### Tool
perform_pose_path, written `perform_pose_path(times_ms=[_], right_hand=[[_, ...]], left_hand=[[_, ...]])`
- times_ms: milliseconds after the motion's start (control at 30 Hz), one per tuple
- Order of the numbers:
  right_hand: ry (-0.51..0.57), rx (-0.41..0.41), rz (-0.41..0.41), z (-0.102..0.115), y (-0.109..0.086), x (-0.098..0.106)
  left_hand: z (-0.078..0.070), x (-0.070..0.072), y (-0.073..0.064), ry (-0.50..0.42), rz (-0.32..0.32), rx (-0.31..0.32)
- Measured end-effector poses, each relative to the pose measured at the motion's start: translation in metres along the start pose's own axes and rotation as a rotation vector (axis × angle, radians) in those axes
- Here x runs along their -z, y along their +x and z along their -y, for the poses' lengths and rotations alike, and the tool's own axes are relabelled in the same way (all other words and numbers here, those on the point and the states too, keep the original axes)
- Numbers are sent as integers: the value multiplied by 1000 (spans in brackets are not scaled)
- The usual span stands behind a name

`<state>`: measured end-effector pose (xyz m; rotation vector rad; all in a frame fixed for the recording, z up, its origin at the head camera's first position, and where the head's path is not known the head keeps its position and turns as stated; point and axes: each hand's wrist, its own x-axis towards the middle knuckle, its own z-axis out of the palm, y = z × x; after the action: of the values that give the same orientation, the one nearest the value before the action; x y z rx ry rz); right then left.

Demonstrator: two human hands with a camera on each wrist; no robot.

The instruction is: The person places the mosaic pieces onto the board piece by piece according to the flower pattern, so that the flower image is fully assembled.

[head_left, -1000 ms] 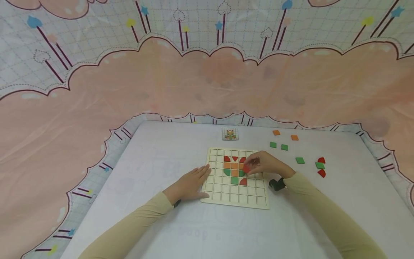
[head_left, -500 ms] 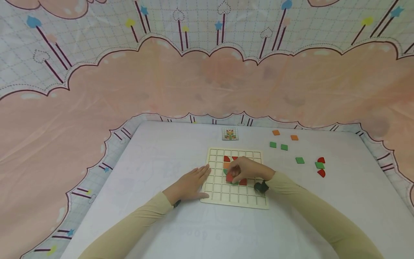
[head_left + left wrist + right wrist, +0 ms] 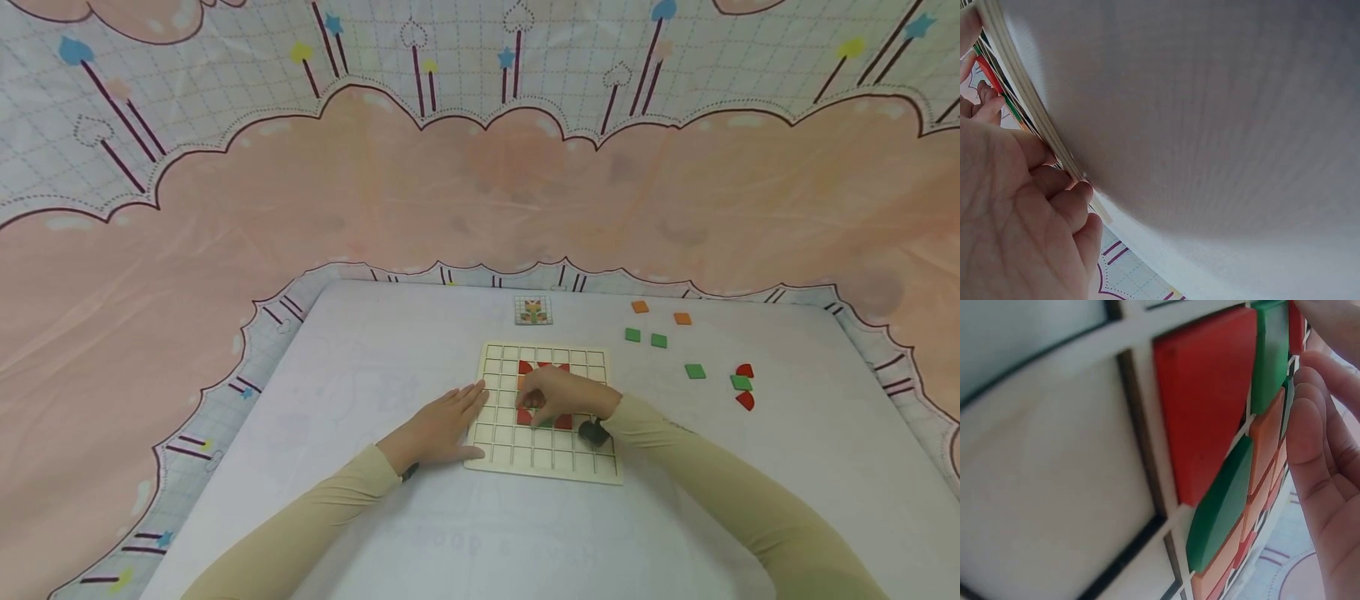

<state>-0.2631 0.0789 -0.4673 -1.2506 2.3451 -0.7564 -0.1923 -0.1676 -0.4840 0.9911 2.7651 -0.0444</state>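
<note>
The left hand (image 3: 442,425) rests loosely spread along the left edge of the gridded board (image 3: 525,461); the right hand (image 3: 551,396) arches above, fingers curled at a red tile (image 3: 523,417) in its grid, pinching or merely touching: cannot tell.

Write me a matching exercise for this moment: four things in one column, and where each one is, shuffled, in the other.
Things
1. Left hand
2. Right hand
3. Small patterned card
4. Two loose orange tiles

Places
A. Straight beyond the far edge of the gridded board
B. Over the coloured tiles set in the board's squares
C. Off to the right of the board, beyond the loose green tiles
D. At the board's left edge

Pairs: 1-D, 2-B, 3-A, 4-C
</note>
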Motion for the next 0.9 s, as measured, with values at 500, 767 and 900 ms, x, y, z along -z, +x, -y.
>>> perform_pose_path(times_ms=[500,767,900], right_hand=[[-8,-40,-15,-1,-2,-3],[-25,-59,-27,2,-1,-5],[-16,-64,-38,1,-1,-5]], left_hand=[[2,-5,1,7,9,19],[1,-5,1,4,12,21],[1,-5,1,0,11,22]])
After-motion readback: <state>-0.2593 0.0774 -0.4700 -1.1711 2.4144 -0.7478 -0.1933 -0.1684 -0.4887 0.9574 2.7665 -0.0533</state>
